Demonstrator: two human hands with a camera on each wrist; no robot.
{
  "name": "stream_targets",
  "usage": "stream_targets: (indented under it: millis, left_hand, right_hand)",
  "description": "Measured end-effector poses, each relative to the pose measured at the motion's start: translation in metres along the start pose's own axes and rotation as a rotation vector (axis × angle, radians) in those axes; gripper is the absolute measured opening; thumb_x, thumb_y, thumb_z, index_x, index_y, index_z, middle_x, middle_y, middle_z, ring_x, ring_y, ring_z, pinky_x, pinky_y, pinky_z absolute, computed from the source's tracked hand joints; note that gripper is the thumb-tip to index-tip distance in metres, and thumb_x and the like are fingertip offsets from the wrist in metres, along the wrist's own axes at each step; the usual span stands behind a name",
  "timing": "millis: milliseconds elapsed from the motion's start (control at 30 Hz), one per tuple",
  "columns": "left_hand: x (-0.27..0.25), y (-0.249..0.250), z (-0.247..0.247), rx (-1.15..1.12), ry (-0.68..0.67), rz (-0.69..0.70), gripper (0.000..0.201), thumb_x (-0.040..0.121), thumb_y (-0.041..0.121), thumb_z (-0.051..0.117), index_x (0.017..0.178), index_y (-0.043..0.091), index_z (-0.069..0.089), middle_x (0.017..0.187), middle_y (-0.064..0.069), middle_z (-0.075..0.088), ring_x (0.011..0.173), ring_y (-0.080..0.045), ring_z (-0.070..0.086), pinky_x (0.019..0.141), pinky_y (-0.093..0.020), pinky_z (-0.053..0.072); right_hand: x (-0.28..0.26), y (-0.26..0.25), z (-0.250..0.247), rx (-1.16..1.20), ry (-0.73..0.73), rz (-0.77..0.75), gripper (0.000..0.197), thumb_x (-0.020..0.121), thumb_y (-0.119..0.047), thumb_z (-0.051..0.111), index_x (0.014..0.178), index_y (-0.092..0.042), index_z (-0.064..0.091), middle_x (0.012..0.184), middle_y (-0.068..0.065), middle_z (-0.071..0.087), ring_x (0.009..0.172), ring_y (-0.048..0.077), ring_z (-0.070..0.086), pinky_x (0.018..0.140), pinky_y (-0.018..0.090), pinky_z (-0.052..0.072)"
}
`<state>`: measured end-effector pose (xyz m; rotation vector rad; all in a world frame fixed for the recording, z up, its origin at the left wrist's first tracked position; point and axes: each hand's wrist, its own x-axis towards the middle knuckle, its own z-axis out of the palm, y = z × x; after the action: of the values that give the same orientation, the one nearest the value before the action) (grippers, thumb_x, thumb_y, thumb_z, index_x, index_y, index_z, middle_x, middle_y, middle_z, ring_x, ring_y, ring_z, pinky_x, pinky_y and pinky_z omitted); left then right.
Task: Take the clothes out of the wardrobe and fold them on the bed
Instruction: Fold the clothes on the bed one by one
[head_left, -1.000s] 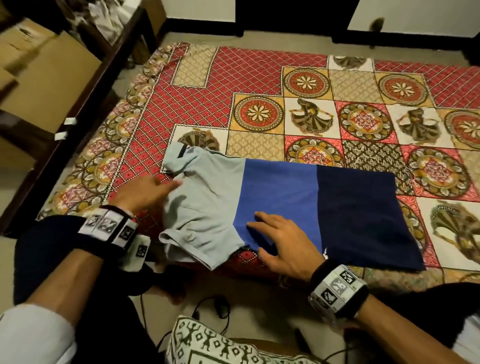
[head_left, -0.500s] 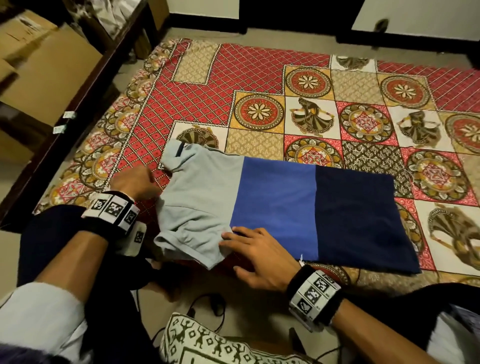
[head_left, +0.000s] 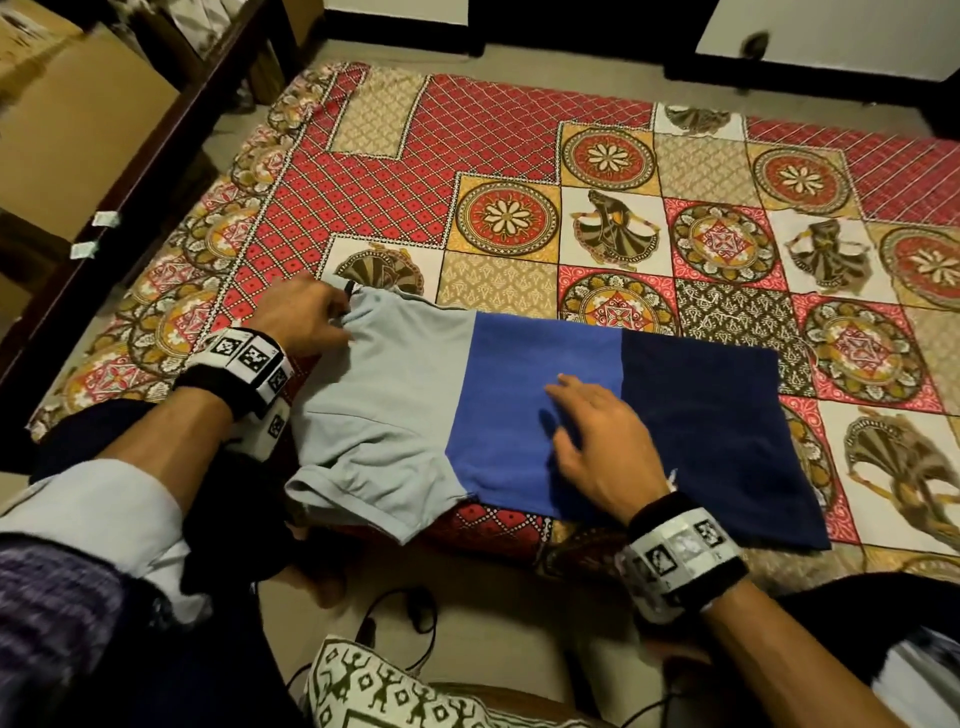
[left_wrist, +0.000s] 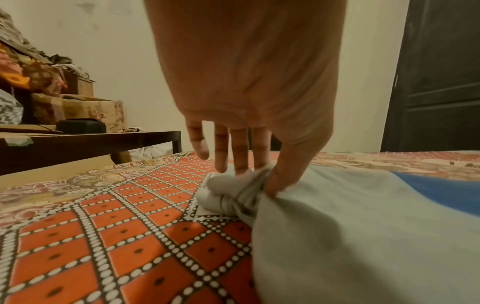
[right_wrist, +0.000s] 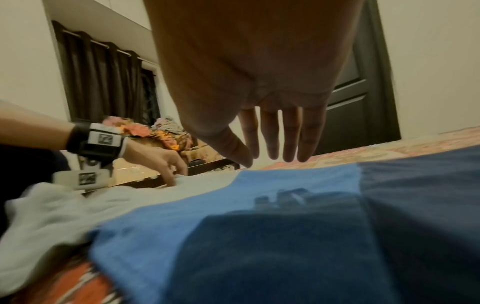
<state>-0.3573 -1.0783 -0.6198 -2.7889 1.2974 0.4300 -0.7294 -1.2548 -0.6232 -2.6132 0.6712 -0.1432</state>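
On the left, the left hand (head_left: 304, 317) pinches bunched pale-grey fabric at the collar end of a colour-block T-shirt (head_left: 540, 415), thumb pressed into the gather while the other fingers (left_wrist: 241, 152) reach down straight. The shirt lies flat on the bed (head_left: 519, 156) near its near edge, long axis running left to right: collar end pointing left, grey band, then mid-blue, then navy hem at the right. A grey sleeve (head_left: 363, 493) hangs toward the near edge. The right hand (head_left: 597, 441) is spread, fingers straight, over the blue band, holding nothing. Both wristbands (head_left: 244, 364) carry square black-and-white marker patterns; no readable writing shows.
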Motion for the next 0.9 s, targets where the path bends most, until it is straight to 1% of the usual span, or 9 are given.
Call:
stream_targets:
  millis: [67,133,233,367,533,633,733,800,900]
  left_hand:
    - [0.005,0.001,-0.001,-0.100,0.106,0.055,0.041,0.080,0.049,0.054,0.097,0.016,0.071,0.067,0.000,0.056,0.063,-0.019,0.050,0.082,-0.039,0.048]
    - [0.013,0.005,-0.006,-0.174,0.185,0.047,0.045,0.084,0.045,0.051,0.102,0.010,0.072,0.065,-0.002,0.058,0.061,-0.021,0.053,0.074,-0.034,0.044]
    - [0.022,0.003,-0.007,-0.163,0.028,-0.025,0.056,0.077,0.053,0.045,0.111,0.017,0.071,0.085,-0.012,0.068,0.076,-0.031,0.061,0.073,-0.034,0.048]
    - [0.027,0.000,-0.006,-0.250,-0.241,-0.057,0.074,0.072,0.069,0.038,0.125,0.022,0.061,0.119,-0.014,0.066,0.100,-0.033,0.061,0.092,-0.042,0.049]
    - [0.038,0.022,0.002,-0.301,-0.085,-0.015,0.078,0.084,0.076,0.053,0.137,0.019,0.051,0.118,-0.007,0.061,0.105,-0.028,0.057,0.105,-0.050,0.043]
    - [0.046,0.039,0.008,-0.169,0.030,0.141,0.080,0.078,0.079,0.051,0.140,0.028,0.049,0.135,-0.011,0.057,0.121,-0.029,0.049,0.106,-0.050,0.037]
    - [0.055,0.043,0.015,-0.044,-0.010,0.249,0.064,0.086,0.070,0.053,0.136,0.030,0.058,0.147,-0.008,0.048,0.136,-0.028,0.038,0.111,-0.054,0.024]
    - [0.058,0.044,0.019,-0.048,-0.025,0.279,0.047,0.095,0.059,0.056,0.124,0.024,0.066,0.136,-0.008,0.058,0.129,-0.029,0.047,0.111,-0.052,0.023]
    - [0.059,0.046,0.017,-0.114,-0.015,0.321,0.048,0.095,0.064,0.042,0.094,0.021,0.063,0.092,-0.002,0.061,0.093,-0.027,0.058,0.093,-0.044,0.031]
  right_hand:
    - [0.012,0.027,-0.013,-0.056,-0.008,0.145,0.061,0.089,-0.008,0.064,0.149,-0.010,0.051,0.157,0.015,0.046,0.142,0.033,0.047,0.114,0.049,0.041]
    - [0.023,0.056,-0.027,-0.101,-0.022,0.288,0.071,0.087,-0.006,0.063,0.154,-0.010,0.042,0.161,0.018,0.038,0.145,0.037,0.040,0.117,0.053,0.039]
    - [0.034,0.101,-0.048,-0.174,-0.029,0.392,0.077,0.083,-0.002,0.066,0.155,-0.008,0.038,0.161,0.021,0.037,0.145,0.040,0.039,0.116,0.059,0.038]
    - [0.042,0.151,-0.067,-0.216,-0.049,0.437,0.074,0.082,-0.002,0.069,0.152,-0.006,0.042,0.152,0.024,0.047,0.136,0.043,0.047,0.111,0.060,0.042]
    - [0.052,0.167,-0.071,-0.216,-0.022,0.467,0.061,0.088,0.001,0.063,0.147,-0.009,0.051,0.121,0.031,0.064,0.113,0.046,0.061,0.100,0.054,0.050]
    - [0.056,0.168,-0.072,-0.230,-0.042,0.476,0.058,0.090,-0.001,0.063,0.146,-0.010,0.051,0.124,0.030,0.064,0.114,0.046,0.061,0.101,0.053,0.049]
    - [0.055,0.171,-0.070,-0.225,-0.090,0.486,0.059,0.088,0.001,0.062,0.145,-0.011,0.051,0.130,0.028,0.062,0.118,0.045,0.060,0.104,0.052,0.048]
    - [0.055,0.177,-0.070,-0.234,-0.100,0.495,0.062,0.088,-0.002,0.061,0.147,-0.015,0.051,0.129,0.030,0.061,0.116,0.046,0.060,0.104,0.054,0.049]
    - [0.056,0.185,-0.075,-0.291,-0.055,0.528,0.051,0.093,-0.011,0.061,0.143,-0.017,0.057,0.122,0.034,0.059,0.111,0.049,0.059,0.098,0.054,0.050]
